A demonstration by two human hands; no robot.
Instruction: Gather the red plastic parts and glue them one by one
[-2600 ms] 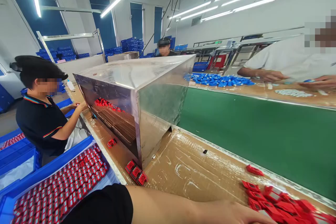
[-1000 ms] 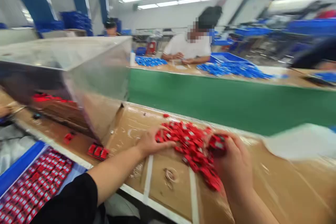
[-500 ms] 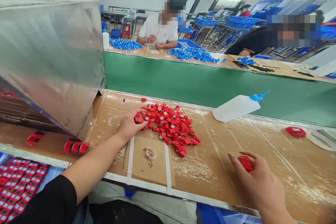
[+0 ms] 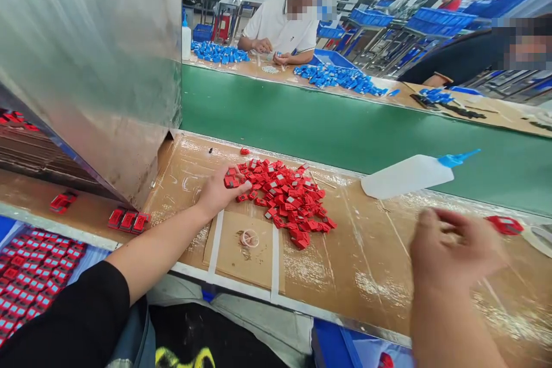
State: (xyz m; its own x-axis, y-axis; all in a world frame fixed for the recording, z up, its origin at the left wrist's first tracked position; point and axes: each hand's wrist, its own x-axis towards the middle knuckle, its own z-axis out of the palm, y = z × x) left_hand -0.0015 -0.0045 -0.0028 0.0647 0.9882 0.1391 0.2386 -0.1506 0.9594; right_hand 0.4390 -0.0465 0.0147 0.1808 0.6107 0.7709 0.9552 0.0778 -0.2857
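Now left hand [image 4: 218,190] pinching a red part [image 4: 232,182] at the near-left edge of the red pile [image 4: 284,198] on the taped cardboard bench [image 4: 366,276]; right hand [image 4: 452,250] blurred, curled, grip unreadable, hovering near glue bottle [image 4: 409,175].

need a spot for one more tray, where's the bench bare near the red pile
Bare cardboard lies between the red pile and the right hand, below the glue bottle. The taped patch holds only a small ring. It is crowded where the left hand meets the pile.
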